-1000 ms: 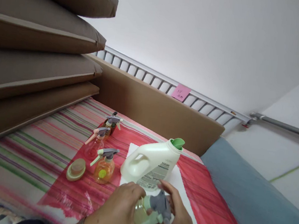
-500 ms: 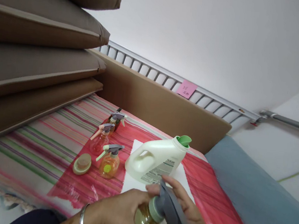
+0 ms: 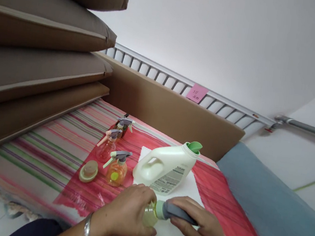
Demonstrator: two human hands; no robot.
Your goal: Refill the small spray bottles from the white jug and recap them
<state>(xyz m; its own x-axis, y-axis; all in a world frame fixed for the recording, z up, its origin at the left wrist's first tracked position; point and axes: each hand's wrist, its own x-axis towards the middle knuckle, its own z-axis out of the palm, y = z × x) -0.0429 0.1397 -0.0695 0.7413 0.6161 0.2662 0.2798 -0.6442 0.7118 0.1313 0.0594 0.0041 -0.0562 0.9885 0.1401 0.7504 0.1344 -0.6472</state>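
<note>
In the head view, my left fingers [image 3: 146, 194] wrap a see-through, yellow-tinted bottle [image 3: 150, 213], tipped sideways near the white jug [image 3: 165, 167], while my right fingers [image 3: 188, 204] grip its grey spray head [image 3: 177, 213] above a pale-green collar [image 3: 160, 209].

Cushion stack [image 3: 46, 37] sits far left, beside cloth [image 3: 41, 149]. Board [image 3: 162, 103] stands behind cloth, radiator [image 3: 151, 73] behind board, note [image 3: 197, 93] at radiator's top, pipe [image 3: 313, 130] to its right. Sheet [image 3: 210, 178] over cloth, mat [image 3: 190, 191] on sheet, jug [image 3: 171, 161] on mat. Three spray bottles [image 3: 106, 150] run back left of jug; lid [image 3: 88, 171] left of nearest. Held spray bottle [image 3: 150, 213] before jug, left grip [image 3: 131, 211] on body, right grip [image 3: 202, 223] on sprayer head.
</note>
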